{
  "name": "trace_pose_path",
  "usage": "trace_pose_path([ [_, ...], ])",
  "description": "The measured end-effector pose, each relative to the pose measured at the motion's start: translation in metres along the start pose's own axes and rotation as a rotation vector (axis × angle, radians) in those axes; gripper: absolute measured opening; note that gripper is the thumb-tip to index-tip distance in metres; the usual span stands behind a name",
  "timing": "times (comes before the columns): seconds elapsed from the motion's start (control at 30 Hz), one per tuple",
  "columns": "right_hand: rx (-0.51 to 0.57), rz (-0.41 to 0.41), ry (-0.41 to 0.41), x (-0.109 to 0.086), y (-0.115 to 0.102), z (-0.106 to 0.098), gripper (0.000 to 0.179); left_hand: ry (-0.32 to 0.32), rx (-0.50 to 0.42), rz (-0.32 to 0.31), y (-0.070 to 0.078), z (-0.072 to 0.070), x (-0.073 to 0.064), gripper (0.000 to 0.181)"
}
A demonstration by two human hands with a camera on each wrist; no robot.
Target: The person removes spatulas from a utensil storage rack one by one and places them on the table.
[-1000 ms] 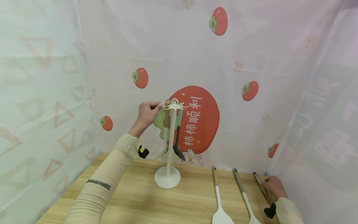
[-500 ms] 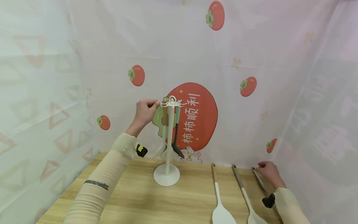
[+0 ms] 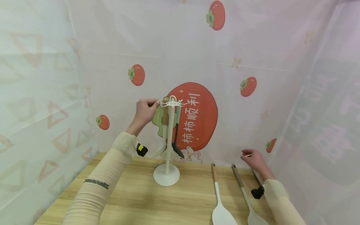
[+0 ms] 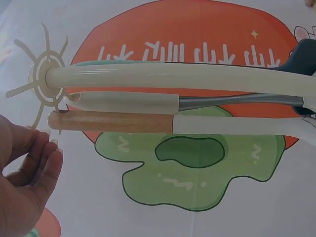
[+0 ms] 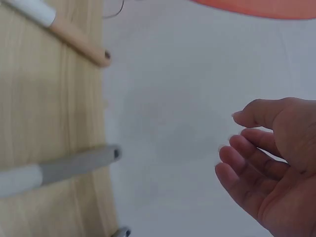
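Observation:
My left hand [image 3: 144, 112] pinches the tip of one hook on a white utensil rack [image 3: 168, 153], as the left wrist view also shows. From the rack hang a wooden-handled utensil [image 3: 165, 115] with a white shaft and a turquoise-handled one [image 3: 178, 114] with a dark head. Another, with a cream handle [image 4: 133, 101] and metal shaft, shows in the left wrist view. My right hand [image 3: 254, 160] is raised above the table's back right, holding nothing, its fingers loosely bent. Nearest below it lie a grey-handled utensil [image 3: 238, 176] and a slim dark metallic one [image 3: 257, 176], partly hidden by the arm.
A white turner [image 3: 222, 215] with a wooden handle lies left of the grey-handled utensil on the wooden table [image 3: 135, 190]. Printed cloth [image 3: 112, 62] walls the table at the back and both sides.
My right hand has risen off the slim metallic utensil and moved left, leaving it on the table. The left hand keeps its pinch on the rack hook. The head view has shifted slightly.

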State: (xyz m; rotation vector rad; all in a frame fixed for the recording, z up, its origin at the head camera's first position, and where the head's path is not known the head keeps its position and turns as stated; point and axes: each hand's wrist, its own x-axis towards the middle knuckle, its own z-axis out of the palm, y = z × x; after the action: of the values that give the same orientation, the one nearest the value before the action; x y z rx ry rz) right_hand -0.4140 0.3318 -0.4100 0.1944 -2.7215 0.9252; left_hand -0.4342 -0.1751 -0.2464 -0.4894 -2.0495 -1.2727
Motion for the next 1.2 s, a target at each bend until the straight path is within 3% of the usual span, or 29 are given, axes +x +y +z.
trace_pose_path([
  [0.17, 0.055, -0.078, 0.008, 0.013, -0.031, 0.01, 0.038, 0.004, 0.006, -0.006, 0.002, -0.003, 0.0, 0.026],
  [0.73, 0.19, -0.289, 0.054, 0.05, -0.174, 0.033, 0.038, 0.021, -0.041, 0.03, -0.004, -0.008, -0.007, 0.028],
  [0.97, 0.273, -0.344, 0.107, 0.065, -0.21, 0.032, 0.036, -0.005, -0.033, 0.028, -0.01, -0.011, -0.01, 0.034],
  [1.2, 0.309, -0.386, 0.15, 0.071, -0.228, 0.03, 0.034, -0.105, -0.035, -0.032, -0.015, -0.012, -0.014, 0.048],
])
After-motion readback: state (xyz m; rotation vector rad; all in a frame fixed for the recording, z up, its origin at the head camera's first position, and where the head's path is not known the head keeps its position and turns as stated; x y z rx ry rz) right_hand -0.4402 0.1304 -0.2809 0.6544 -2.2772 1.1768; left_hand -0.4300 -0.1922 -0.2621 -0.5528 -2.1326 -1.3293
